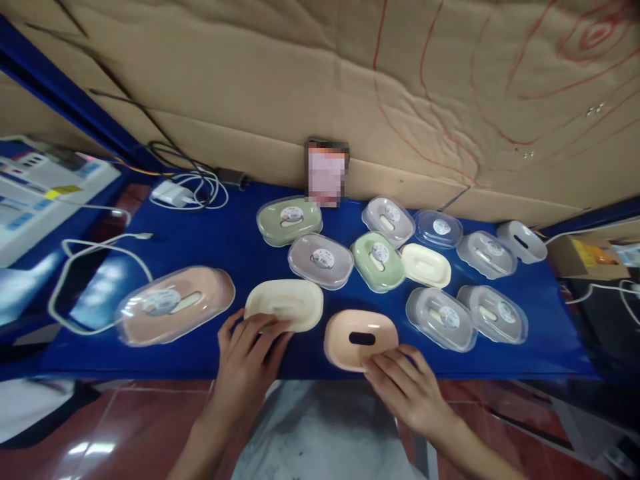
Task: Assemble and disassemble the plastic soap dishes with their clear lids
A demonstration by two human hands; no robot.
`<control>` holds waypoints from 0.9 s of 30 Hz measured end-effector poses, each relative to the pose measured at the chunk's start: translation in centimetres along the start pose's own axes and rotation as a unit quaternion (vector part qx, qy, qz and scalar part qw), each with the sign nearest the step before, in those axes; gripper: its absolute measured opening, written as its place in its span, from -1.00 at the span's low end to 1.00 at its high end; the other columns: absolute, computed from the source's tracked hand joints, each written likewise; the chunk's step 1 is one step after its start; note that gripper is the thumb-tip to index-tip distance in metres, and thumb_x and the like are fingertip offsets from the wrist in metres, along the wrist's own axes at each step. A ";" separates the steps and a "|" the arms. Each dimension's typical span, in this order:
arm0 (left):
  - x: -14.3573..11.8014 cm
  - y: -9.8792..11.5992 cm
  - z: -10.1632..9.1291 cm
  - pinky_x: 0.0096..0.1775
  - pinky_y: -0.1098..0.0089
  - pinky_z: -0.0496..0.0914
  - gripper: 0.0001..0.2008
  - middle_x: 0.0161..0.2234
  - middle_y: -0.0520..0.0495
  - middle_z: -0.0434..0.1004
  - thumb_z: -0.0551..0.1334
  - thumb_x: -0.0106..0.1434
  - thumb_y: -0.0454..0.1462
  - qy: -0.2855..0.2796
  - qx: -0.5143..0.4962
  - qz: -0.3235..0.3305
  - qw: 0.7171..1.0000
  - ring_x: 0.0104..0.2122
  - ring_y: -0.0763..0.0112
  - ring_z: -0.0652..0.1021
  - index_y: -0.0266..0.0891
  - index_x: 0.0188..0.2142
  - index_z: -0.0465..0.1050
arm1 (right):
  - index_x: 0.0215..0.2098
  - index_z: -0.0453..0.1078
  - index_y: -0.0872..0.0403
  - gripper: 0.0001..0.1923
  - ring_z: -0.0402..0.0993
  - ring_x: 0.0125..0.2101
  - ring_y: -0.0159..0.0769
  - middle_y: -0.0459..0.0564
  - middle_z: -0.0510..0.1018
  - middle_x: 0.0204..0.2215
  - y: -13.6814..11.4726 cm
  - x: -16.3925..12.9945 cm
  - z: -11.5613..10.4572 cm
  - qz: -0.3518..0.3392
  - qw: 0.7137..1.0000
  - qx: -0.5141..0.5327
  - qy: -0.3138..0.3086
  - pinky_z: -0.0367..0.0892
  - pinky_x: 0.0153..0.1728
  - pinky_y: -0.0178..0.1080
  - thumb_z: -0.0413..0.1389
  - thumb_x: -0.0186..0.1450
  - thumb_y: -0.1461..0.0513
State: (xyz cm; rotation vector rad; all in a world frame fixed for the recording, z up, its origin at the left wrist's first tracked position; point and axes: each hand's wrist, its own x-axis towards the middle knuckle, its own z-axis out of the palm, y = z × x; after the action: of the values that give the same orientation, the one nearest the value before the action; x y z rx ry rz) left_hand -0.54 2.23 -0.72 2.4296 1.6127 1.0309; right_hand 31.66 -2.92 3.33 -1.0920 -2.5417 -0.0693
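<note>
Resting at the near edge of the blue table (200, 253), our peach dish (361, 339) sits under right hand (405, 387) fingertips, fingers loosely spread. Our left hand (247, 360) lies flat, touching the cream dish (285, 305). Beyond, lidded soap boxes (320, 260) cluster; cardboard (350, 87) behind.

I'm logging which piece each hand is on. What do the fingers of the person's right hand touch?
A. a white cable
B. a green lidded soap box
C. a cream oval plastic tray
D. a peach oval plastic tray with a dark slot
D: the right hand rests its fingertips on the near edge of the peach oval plastic tray with a dark slot.
</note>
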 end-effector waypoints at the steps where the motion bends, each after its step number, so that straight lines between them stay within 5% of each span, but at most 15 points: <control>1: -0.1 0.0 0.0 0.24 -0.08 0.32 -0.80 -0.14 -0.09 0.62 0.34 0.43 -0.40 0.006 -0.005 -0.007 1.000 -0.11 0.17 0.63 -0.12 0.00 0.52 | 0.22 0.54 0.02 -0.60 0.63 -0.10 -0.22 -0.03 0.74 -0.10 -0.5 0.2 1.0 0.014 1.000 0.008 0.005 0.37 0.12 -0.05 0.17 0.46 0.39; 4: -0.3 0.2 0.0 0.23 -0.08 0.33 -0.79 -0.13 -0.08 0.61 0.33 0.43 -0.41 0.015 -0.020 -0.020 0.999 -0.10 0.17 0.63 -0.11 -0.01 0.52 | 0.23 0.54 0.04 -0.60 0.63 -0.08 -0.19 0.03 0.73 -0.09 0.1 1.4 2.5 0.063 0.998 0.016 0.008 0.33 0.17 -0.03 0.21 0.46 0.38; 8: -0.6 0.4 0.2 0.22 -0.09 0.32 -0.82 -0.14 -0.08 0.63 0.32 0.44 -0.40 0.007 -0.011 -0.019 1.000 -0.11 0.17 0.63 -0.12 -0.03 0.53 | 0.17 0.55 0.04 -0.68 0.63 -0.04 -0.20 0.02 0.72 -0.06 1.4 2.7 1.9 0.082 0.996 0.037 0.004 0.32 0.19 -0.03 0.20 0.49 0.35; 14: -1.5 2.0 0.6 0.18 0.01 0.43 -0.74 -0.04 -0.15 0.61 0.35 0.43 -0.40 -0.052 -0.050 0.039 0.997 -0.03 0.16 0.63 -0.14 0.07 0.54 | 0.22 0.50 -0.02 -0.63 0.63 -0.10 -0.16 0.02 0.71 -0.11 0.6 3.0 1.4 0.136 0.982 0.105 0.080 0.43 0.03 -0.03 0.17 0.48 0.36; 17: -1.9 3.0 1.1 0.10 0.15 0.54 -0.58 0.19 -0.32 0.45 0.39 0.42 -0.33 -0.026 -0.071 0.031 0.997 0.15 0.07 0.56 -0.18 0.23 0.46 | 0.21 0.51 -0.06 -0.63 0.62 -0.09 -0.22 -0.03 0.72 -0.11 -0.8 3.5 2.3 0.103 0.988 0.099 0.052 0.38 0.10 -0.03 0.16 0.50 0.35; 20: -1.7 3.1 1.2 0.18 0.06 0.53 -0.55 0.32 -0.35 0.36 0.38 0.43 -0.32 -0.051 -0.057 0.045 0.996 0.27 -0.02 0.48 -0.13 0.27 0.45 | 0.18 0.53 -0.03 -0.67 0.60 -0.01 -0.24 -0.04 0.73 -0.06 -1.6 3.7 3.1 0.058 0.995 0.074 0.019 0.31 0.20 -0.04 0.12 0.52 0.34; 23: -1.1 2.5 0.8 0.24 -0.04 0.48 -0.61 0.34 -0.27 0.43 0.36 0.45 -0.32 -0.104 -0.046 0.093 0.989 0.30 -0.05 0.46 -0.10 0.23 0.49 | 0.21 0.52 0.04 -0.65 0.56 0.07 -0.26 -0.02 0.71 0.02 -1.3 3.5 3.4 0.016 0.998 0.066 -0.009 0.26 0.26 -0.07 0.06 0.54 0.36; 27: -0.7 2.0 0.3 0.22 -0.01 0.47 -0.70 0.27 -0.19 0.56 0.33 0.48 -0.31 -0.091 -0.037 0.130 0.987 0.26 -0.02 0.50 -0.13 0.17 0.55 | 0.22 0.51 0.08 -0.64 0.55 0.09 -0.28 -0.01 0.72 0.03 -0.6 3.2 3.5 -0.022 0.999 0.049 -0.011 0.27 0.29 -0.08 0.01 0.56 0.37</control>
State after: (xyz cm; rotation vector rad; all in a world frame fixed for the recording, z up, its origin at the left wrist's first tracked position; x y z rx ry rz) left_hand 1.14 0.86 -0.51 2.6443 1.2052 0.8471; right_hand 28.12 -0.47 1.23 -1.0061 -2.5586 0.0557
